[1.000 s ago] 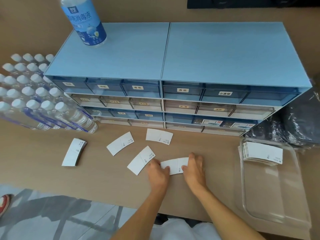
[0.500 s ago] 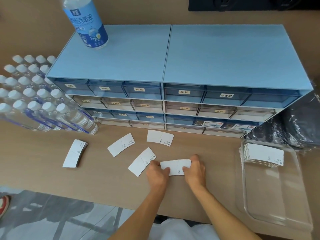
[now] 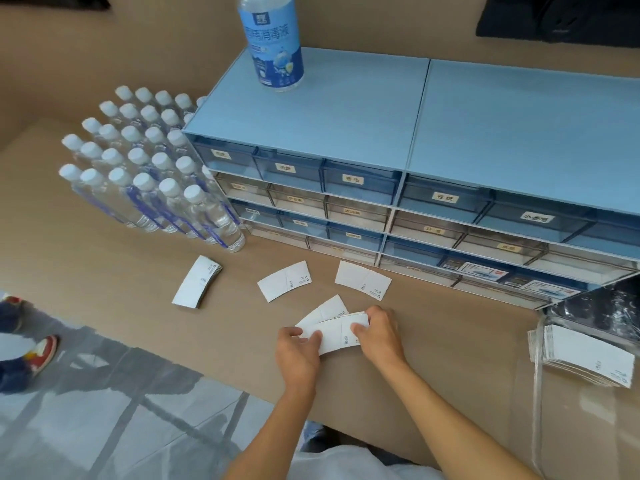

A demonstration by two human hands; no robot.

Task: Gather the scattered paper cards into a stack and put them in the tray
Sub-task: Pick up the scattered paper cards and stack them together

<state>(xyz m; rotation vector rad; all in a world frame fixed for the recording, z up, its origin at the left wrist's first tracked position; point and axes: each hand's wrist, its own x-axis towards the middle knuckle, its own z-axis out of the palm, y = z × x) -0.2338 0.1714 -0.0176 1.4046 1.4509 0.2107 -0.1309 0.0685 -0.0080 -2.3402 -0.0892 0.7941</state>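
Both hands pinch a small stack of white curved paper cards (image 3: 337,332) on the tan bench (image 3: 104,271), left hand (image 3: 298,351) and right hand (image 3: 379,332) at either end; the nearest loose white card (image 3: 327,308) lies just beyond, tucked under the stack, closer to the left hand, long axis slanting up-right.

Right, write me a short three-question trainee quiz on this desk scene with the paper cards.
1. True or false: the clear plastic tray at the right already holds a stack of white paper cards.
2. Besides the cards under the hands, how many loose single white cards lie in front of the blue drawer cabinet?
3. Which is the left hand touching? A) the small card pile at far left B) the white cards pressed between both hands C) the disinfectant bottle

Key: 1 true; 2 two; 3 B, with the right hand.
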